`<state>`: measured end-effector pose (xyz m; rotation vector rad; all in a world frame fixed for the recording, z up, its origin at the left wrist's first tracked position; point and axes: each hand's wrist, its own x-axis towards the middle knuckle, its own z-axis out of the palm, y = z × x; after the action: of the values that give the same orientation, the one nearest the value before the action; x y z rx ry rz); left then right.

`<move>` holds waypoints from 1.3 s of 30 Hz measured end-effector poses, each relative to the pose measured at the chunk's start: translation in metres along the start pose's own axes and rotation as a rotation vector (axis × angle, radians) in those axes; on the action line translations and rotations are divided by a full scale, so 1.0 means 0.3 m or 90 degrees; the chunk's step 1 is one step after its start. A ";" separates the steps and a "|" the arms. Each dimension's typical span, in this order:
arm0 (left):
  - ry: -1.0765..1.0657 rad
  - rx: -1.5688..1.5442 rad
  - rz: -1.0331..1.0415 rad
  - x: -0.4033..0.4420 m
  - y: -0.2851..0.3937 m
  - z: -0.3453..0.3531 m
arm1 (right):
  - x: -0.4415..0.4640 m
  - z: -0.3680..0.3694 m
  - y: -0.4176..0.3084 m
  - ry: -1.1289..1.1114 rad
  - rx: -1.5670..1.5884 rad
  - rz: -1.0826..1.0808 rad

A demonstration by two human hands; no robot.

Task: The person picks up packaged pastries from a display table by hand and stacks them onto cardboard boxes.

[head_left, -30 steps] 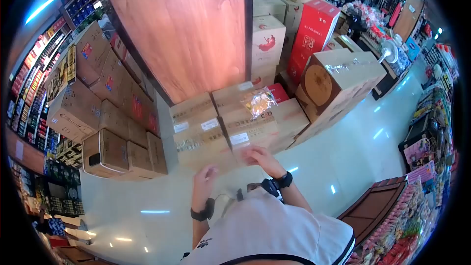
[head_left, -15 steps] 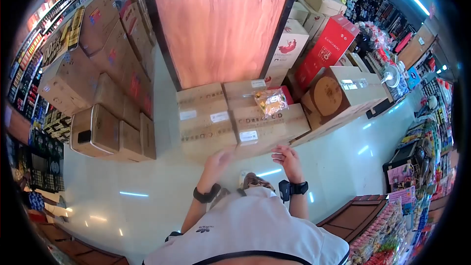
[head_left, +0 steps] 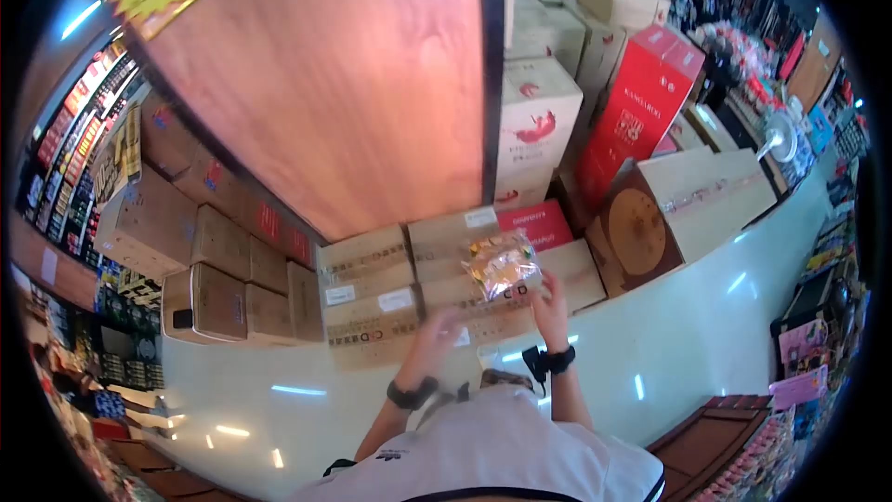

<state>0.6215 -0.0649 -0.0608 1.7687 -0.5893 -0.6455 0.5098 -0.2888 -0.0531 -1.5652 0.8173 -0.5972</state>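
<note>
A clear plastic packet (head_left: 502, 265) with shiny orange and gold contents lies on top of a cardboard carton (head_left: 483, 314). My right hand (head_left: 549, 307) is at the packet's lower right corner, fingers stretched up and apart from the thumb. Whether the fingertips touch the plastic is hard to see. My left hand (head_left: 435, 339) hovers in front of the cartons, left of and below the packet. It is smeared by motion, so its fingers do not show clearly. Both wrists wear black bands. Behind the packet lies a red box (head_left: 537, 225).
A wood-faced panel (head_left: 325, 84) rises behind the cartons. Stacked brown cartons (head_left: 218, 302) stand at left. On the right are a tall red Kangaroo box (head_left: 641, 107), a white box (head_left: 537, 121) and a carton with a round brown panel (head_left: 635, 231). Shelves of goods line both sides.
My view has turned and come closer to the cartons. My right hand has moved up to the packet's edge. The left hand has also shifted and blurs; the packet keeps its place on the carton.
</note>
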 end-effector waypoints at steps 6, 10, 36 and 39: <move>0.110 0.114 0.007 0.181 -0.073 0.115 | 0.189 0.056 0.102 0.043 -0.210 -0.227; 0.125 0.181 -0.043 0.239 -0.097 0.190 | 0.215 0.048 0.140 -0.066 -0.140 -0.111; 1.079 0.152 -0.079 -0.841 0.050 0.277 | -0.520 0.374 -0.043 -0.920 0.026 -0.131; 1.196 0.060 -0.067 -0.973 -0.006 0.353 | -0.644 0.407 -0.002 -1.017 0.087 -0.252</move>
<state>0.3372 0.0594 -0.0492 1.6894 0.7825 1.0414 0.4837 -0.0617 -0.0575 -1.5124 -0.7255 0.4060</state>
